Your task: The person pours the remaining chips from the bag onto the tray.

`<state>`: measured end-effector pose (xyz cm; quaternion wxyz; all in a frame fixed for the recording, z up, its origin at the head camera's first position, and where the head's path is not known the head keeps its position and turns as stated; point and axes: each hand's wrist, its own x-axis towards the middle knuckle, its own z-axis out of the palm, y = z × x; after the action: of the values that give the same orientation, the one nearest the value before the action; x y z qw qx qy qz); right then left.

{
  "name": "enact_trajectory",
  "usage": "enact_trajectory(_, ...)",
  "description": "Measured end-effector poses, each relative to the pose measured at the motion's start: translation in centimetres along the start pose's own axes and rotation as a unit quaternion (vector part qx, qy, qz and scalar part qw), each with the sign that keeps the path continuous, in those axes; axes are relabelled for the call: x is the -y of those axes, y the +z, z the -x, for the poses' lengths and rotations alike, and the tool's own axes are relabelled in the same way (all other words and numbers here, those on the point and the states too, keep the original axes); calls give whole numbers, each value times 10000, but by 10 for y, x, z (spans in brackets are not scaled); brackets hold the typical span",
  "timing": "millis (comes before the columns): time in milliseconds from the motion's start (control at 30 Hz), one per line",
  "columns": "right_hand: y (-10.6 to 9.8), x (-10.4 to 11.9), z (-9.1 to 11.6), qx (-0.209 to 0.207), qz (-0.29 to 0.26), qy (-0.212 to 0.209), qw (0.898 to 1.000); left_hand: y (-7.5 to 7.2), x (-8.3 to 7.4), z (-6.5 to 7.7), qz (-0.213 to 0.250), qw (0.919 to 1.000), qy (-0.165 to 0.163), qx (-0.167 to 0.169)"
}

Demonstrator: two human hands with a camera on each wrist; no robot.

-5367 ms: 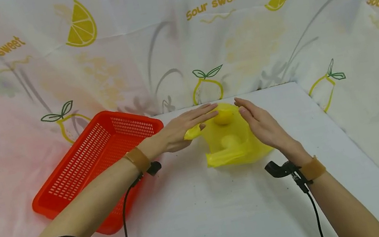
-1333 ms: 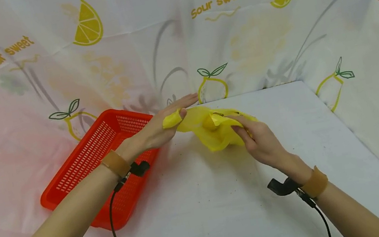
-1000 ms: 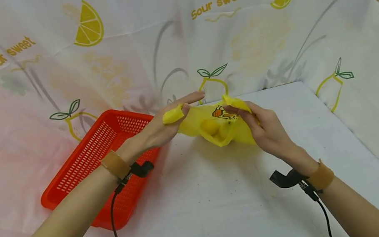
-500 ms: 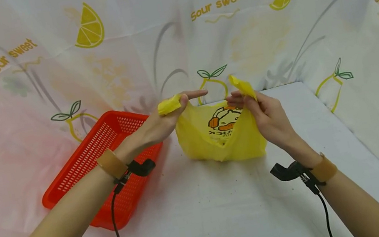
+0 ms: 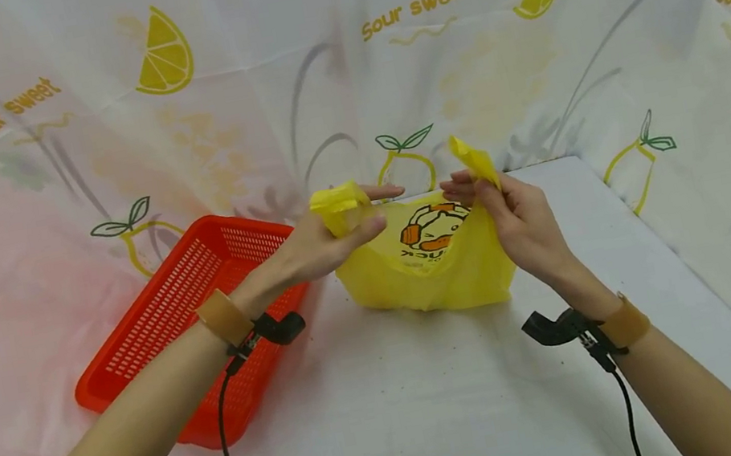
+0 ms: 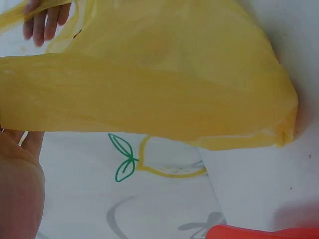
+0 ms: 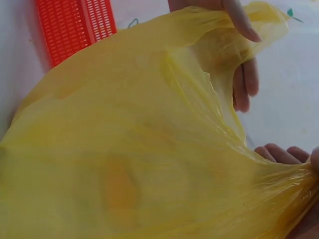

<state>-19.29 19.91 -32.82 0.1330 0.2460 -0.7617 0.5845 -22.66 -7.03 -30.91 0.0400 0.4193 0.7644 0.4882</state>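
Note:
A yellow plastic bag (image 5: 419, 284) with a cartoon duck print hangs between my two hands, its mouth gaping upward above the white table. My left hand (image 5: 327, 243) is on the left handle (image 5: 341, 204), fingers straight and thumb held apart. The handle loops over that hand. My right hand (image 5: 529, 219) pinches the right handle (image 5: 474, 160) between thumb and fingers, its end sticking up above. In the right wrist view, the thin film of the bag (image 7: 119, 129) stretches towards the right hand (image 7: 314, 164). What lies inside the bag is hidden.
A red perforated plastic basket (image 5: 130, 351) stands at the left, under my left forearm. The white tabletop (image 5: 427, 413) spreads in front, its right edge running diagonally. Behind hangs a white lemon-print cloth (image 5: 326, 88). Black cables trail from both wrist cameras.
The bag lay low and slack, round yellow things showing in it; now it is raised and spread by both handles. The right hand has taken its handle. The left thumb has just moved off its handle.

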Motion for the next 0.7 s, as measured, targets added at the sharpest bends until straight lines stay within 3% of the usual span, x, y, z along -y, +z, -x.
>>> enact_trajectory(100, -3, -2, 0, -87, -96, 93, 9999, 2, 4, 0, 174, 9998, 51, 80)
enact_trajectory(267, -6, -4, -1, -216, -135, 276, 9993, -1, 10, 3, 790, 9956, 19, 500)
enact_trajectory(533, -10, -6, -1, -338, -128, 377, 9986, -16, 14, 9, 1438, 9812, 225, 1270)
enact_trajectory(700, -10, -7, -1, -347, -235, 395, 9983, -24, 19, 15, 1757, 9688, 111, 1747)
